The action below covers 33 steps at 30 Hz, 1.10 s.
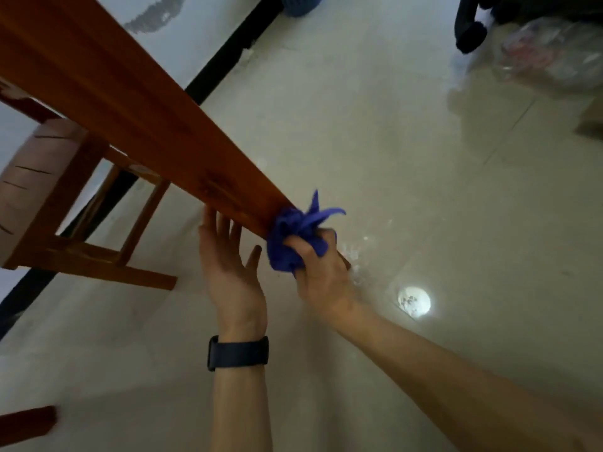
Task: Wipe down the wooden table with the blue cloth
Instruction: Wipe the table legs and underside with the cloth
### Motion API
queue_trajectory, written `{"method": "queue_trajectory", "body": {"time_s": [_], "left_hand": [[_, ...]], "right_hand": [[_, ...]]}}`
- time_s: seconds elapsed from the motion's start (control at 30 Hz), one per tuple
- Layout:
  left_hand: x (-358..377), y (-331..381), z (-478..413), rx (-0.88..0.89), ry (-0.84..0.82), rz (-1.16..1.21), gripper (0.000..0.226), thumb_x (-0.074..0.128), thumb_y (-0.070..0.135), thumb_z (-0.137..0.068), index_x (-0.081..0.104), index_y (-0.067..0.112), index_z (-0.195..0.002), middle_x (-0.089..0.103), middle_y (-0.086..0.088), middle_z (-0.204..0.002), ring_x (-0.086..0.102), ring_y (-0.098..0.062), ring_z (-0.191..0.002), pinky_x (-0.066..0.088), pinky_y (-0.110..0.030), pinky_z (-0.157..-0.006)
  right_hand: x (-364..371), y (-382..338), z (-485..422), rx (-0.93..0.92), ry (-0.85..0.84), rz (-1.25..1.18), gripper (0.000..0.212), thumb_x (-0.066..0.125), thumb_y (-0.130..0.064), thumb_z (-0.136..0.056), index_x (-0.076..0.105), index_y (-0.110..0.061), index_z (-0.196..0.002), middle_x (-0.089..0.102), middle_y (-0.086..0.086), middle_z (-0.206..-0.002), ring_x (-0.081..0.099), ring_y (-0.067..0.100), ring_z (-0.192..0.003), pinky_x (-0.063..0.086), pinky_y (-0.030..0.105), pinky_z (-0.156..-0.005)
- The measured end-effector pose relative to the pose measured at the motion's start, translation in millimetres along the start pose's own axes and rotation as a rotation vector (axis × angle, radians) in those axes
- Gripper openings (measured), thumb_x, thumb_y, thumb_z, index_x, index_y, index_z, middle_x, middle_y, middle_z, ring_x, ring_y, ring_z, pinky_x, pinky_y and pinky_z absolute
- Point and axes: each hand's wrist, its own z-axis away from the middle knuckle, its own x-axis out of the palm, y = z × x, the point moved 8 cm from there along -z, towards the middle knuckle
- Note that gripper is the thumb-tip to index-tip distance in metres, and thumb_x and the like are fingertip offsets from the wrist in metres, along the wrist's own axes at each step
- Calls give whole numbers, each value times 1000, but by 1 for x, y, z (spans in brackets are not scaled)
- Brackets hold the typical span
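Black watch (pixel 238 353): on the left wrist, nearest.
Left hand (pixel 233 272): fingers straight, slightly spread, tips against the table (pixel 114 102) edge, likely to steady it.
Right hand (pixel 321 272): fingers curled round the cloth (pixel 287 236), bunched for firm rubbing.
Cloth: pressed on the table's near end.
Table: wood, running away up-left.
Bag (pixel 551 53): on the floor (pixel 424 158), far.

**Pale Floor, White Wall**

A glossy pale floor (pixel 391 158) meets a white wall (pixel 202 31) along a black baseboard (pixel 228 57). A round light reflection (pixel 413 301) glares on it. A wooden chair (pixel 49 190) stands left; a plastic bag (pixel 554 53) lies upper right.
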Motion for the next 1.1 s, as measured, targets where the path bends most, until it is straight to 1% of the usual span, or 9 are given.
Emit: {"method": "queue_trajectory", "body": {"time_s": [0.07,0.13,0.23,0.37,0.53,0.6,0.7,0.8,1.1], "left_hand": [[3,-10,5,1,62,-78,49,28,56,-99,38,43,-145,46,20,-147,46,-3,-133,32,-49,-112],[11,-27,16,-34,51,-149,39,25,54,-104,30,53,-142,38,26,-150,40,-1,-137,28,-48,-114],[12,-76,46,-212,-32,-390,40,20,50,-106,22,54,-146,36,21,-154,38,-2,-138,25,-42,-114],[-23,-151,128,-585,-150,-724,40,28,36,-108,46,27,-142,65,5,-126,56,-9,-118,43,-27,-102],[-64,-169,278,-1002,-864,-1345,35,38,33,-104,61,17,-126,63,-10,-129,58,-30,-116,46,-32,-94],[-62,-135,318,-1093,-997,-1450,39,34,34,-104,63,13,-117,63,-15,-127,59,-33,-112,48,-37,-91],[-13,-66,348,-1069,-1086,-1468,38,33,34,-103,59,14,-121,62,-14,-127,59,-33,-112,47,-38,-92],[62,18,347,-872,-1173,-1503,38,38,36,-98,56,24,-129,61,-5,-133,57,-27,-121,43,-38,-101],[153,313,268,-583,-789,-1412,46,47,45,-95,46,31,-139,55,-3,-136,51,-27,-125,35,-40,-103]], "right_hand": [[38,76,53,370,-474,144,44,47,-22,-94,43,-38,-134,43,3,-138,50,29,-117,48,38,-95],[50,115,109,599,-712,198,43,45,-18,-92,48,-30,-133,47,13,-136,48,34,-123,46,37,-97],[43,114,159,726,-610,78,46,46,-16,-88,54,-27,-132,51,11,-130,50,31,-121,43,32,-98],[16,84,230,855,-592,-85,47,46,-19,-85,56,-31,-128,53,4,-124,49,21,-115,38,28,-93],[-81,54,315,998,-687,27,55,41,-29,-76,58,-31,-128,56,5,-127,51,25,-118,42,35,-100],[-133,36,336,1032,-818,117,49,46,-21,-81,59,-27,-128,56,8,-129,50,30,-121,43,38,-100],[-222,-5,331,1032,-918,262,50,49,-11,-86,56,-25,-133,57,9,-134,48,30,-125,43,35,-100],[-307,-71,284,894,-970,387,48,51,-12,-87,54,-24,-134,53,12,-133,48,33,-121,44,36,-95],[-461,-333,62,318,-1021,690,54,57,-14,-82,54,-35,-132,44,4,-119,59,33,-91,48,33,-77]]}}
